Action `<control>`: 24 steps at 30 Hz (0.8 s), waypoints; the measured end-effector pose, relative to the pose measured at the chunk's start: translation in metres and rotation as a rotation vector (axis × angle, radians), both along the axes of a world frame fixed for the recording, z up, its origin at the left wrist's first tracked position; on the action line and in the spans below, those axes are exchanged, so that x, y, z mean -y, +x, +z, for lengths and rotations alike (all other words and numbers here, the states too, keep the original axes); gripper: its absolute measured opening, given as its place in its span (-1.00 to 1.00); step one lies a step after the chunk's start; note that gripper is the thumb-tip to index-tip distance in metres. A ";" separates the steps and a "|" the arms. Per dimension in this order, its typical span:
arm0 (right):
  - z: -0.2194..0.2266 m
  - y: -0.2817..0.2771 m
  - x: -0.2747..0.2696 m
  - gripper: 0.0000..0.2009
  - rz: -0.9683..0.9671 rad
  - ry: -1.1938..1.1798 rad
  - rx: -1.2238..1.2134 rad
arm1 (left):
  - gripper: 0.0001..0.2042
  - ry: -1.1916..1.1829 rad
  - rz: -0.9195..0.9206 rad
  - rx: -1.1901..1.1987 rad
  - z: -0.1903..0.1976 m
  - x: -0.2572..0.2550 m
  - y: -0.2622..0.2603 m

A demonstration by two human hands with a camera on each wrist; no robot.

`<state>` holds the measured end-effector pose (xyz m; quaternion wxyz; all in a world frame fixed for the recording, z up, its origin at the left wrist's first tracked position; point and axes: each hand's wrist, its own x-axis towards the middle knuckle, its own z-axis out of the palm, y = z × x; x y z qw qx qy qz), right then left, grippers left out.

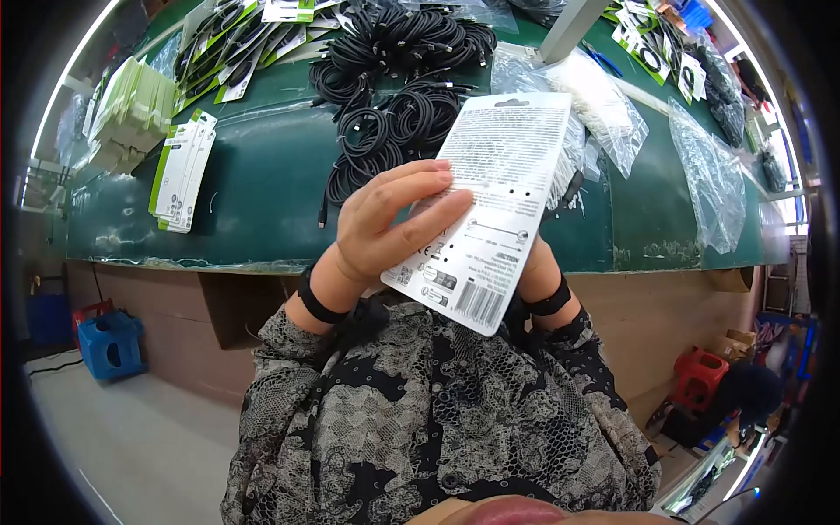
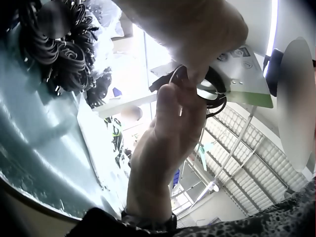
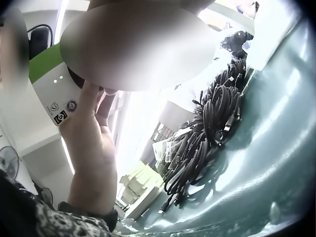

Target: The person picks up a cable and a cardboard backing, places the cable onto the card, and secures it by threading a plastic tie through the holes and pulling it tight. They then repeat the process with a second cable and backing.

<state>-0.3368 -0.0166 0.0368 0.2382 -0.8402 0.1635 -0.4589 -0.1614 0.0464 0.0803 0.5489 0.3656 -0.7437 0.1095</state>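
A white printed packaging card (image 1: 503,175) with a barcode is held up before the chest. My left hand (image 1: 376,227) grips it, with fingers and thumb over the printed back near its left edge. Behind the card, mostly hidden in the head view, is my right hand (image 1: 538,271). In the left wrist view, the right hand (image 2: 170,123) pinches a coiled black cable (image 2: 215,86) against the card's other face, which has a green band (image 2: 254,98). In the right wrist view, the left hand (image 3: 94,133) reaches up along the card (image 3: 54,94).
Coiled black cables (image 1: 394,114) are heaped on the green table (image 1: 262,175). A few cards (image 1: 184,171) lie at left, beside a stack of cards (image 1: 131,109). Packed cables (image 1: 236,44) lie at the back left. At right are a bag of white ties (image 1: 604,105) and a plastic bag (image 1: 709,175).
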 end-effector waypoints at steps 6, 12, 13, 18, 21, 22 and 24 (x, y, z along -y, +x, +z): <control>0.018 -0.015 0.005 -0.65 0.129 -0.109 -0.084 | -0.65 -0.080 0.034 0.165 0.011 -0.005 0.007; 0.023 -0.020 0.006 -0.60 0.211 -0.187 -0.150 | -0.63 -0.068 -0.009 0.153 0.014 -0.009 0.006; 0.022 -0.020 0.005 -0.60 0.205 -0.186 -0.156 | -0.62 -0.042 -0.020 0.147 0.014 -0.011 0.006; 0.009 -0.001 -0.003 -0.60 0.208 0.011 0.126 | -0.61 -0.047 -0.021 0.150 0.014 -0.011 0.007; 0.032 -0.012 0.002 -0.59 0.239 0.000 -0.043 | -0.61 -0.021 -0.030 0.145 0.015 -0.012 0.009; 0.037 -0.015 0.002 -0.59 0.253 -0.007 -0.128 | -0.61 -0.022 -0.031 0.146 0.014 -0.012 0.008; 0.035 -0.019 0.002 -0.60 0.260 0.016 -0.114 | -0.62 -0.006 -0.030 0.145 0.014 -0.012 0.008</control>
